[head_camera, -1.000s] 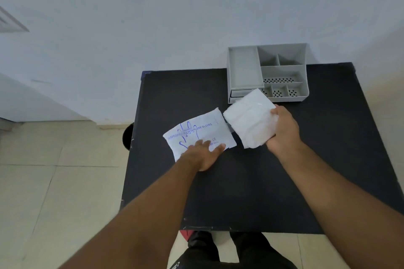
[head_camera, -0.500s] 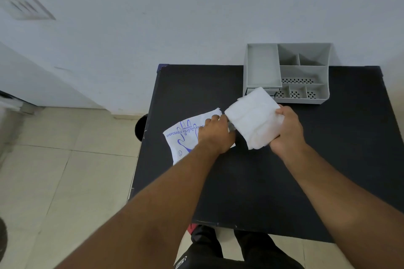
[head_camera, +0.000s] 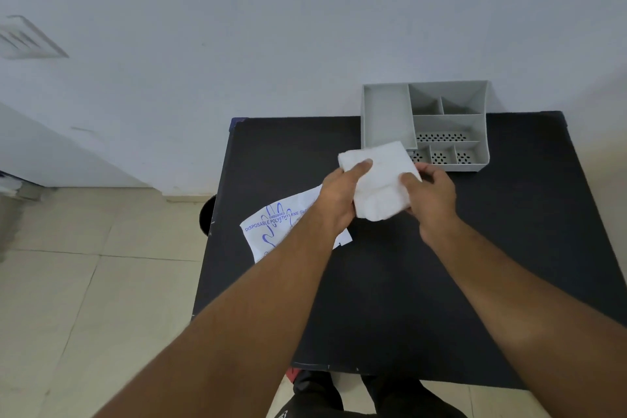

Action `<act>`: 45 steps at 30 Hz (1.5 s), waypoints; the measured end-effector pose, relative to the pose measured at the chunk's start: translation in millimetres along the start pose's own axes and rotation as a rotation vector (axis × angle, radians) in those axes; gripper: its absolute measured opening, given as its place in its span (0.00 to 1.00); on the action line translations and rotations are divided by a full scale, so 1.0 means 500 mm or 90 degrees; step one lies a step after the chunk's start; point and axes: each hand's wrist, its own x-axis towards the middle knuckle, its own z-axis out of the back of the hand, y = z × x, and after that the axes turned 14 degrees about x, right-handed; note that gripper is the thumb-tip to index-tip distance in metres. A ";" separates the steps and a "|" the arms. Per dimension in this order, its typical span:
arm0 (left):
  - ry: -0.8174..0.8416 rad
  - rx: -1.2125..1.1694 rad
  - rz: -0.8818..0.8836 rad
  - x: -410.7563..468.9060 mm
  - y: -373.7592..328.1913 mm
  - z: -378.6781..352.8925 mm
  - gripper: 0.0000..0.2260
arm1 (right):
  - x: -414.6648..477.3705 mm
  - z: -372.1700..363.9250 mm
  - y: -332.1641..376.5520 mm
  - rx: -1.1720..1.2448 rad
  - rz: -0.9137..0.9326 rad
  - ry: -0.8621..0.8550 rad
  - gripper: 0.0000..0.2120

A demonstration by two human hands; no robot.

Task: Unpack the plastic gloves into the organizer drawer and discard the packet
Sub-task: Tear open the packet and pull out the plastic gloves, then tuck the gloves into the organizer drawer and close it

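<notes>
A folded white stack of plastic gloves (head_camera: 378, 185) is held above the black table (head_camera: 390, 299), just in front of the grey organizer (head_camera: 424, 125). My left hand (head_camera: 339, 200) grips its left edge with the thumb on top. My right hand (head_camera: 431, 195) grips its right edge. The white packet with blue glove print (head_camera: 274, 224) lies flat on the table's left side, partly under my left forearm. The organizer has a long tray on the left and several small compartments on the right; its lower drawer front is hidden behind the gloves.
The table stands against a pale wall, with tiled floor (head_camera: 84, 282) to the left. A dark round object (head_camera: 205, 217) sits on the floor by the table's left edge. My legs (head_camera: 356, 397) show below the near edge.
My left hand left the packet and moved right to take hold of the glove stack. The stack rose slightly toward the organizer. The camera view shifted left.
</notes>
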 end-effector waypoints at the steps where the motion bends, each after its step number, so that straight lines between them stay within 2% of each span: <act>1: -0.044 0.049 -0.001 0.002 0.000 0.001 0.13 | 0.001 0.003 0.000 -0.044 0.007 0.024 0.14; 4: -0.144 0.153 -0.005 0.004 -0.008 0.007 0.13 | 0.007 0.011 0.002 -0.149 -0.029 0.116 0.13; 7: -0.202 0.191 -0.026 0.011 -0.027 0.020 0.11 | 0.021 0.021 0.000 -0.205 -0.065 0.153 0.10; 11: -0.230 0.215 -0.072 0.004 -0.051 0.020 0.11 | 0.060 0.025 0.009 -0.180 -0.105 0.147 0.08; 16: -0.290 0.157 -0.111 0.006 -0.042 0.040 0.10 | 0.104 -0.009 0.018 -0.086 -0.229 0.120 0.11; 19: -0.318 0.146 -0.113 0.011 -0.041 0.065 0.11 | 0.124 -0.039 0.013 -0.027 -0.264 0.095 0.11; 25: -0.298 0.201 -0.077 0.040 -0.051 0.114 0.11 | 0.143 -0.102 -0.010 0.074 -0.303 0.022 0.13; 29: -0.269 0.226 -0.091 0.066 -0.075 0.128 0.12 | 0.145 -0.122 -0.033 0.124 -0.284 -0.028 0.12; 32: -0.243 0.256 -0.101 0.078 -0.094 0.129 0.14 | 0.129 -0.131 -0.047 0.117 -0.255 -0.069 0.08; 37: -0.215 0.291 -0.098 0.077 -0.110 0.119 0.08 | 0.095 -0.115 -0.076 0.096 -0.208 -0.102 0.10; 42: -0.186 0.305 -0.098 0.062 -0.108 0.103 0.01 | 0.058 -0.076 -0.094 0.063 -0.231 -0.104 0.10; 45: -0.166 0.322 -0.114 0.050 -0.106 0.083 0.03 | 0.038 -0.055 -0.102 0.040 -0.245 -0.083 0.11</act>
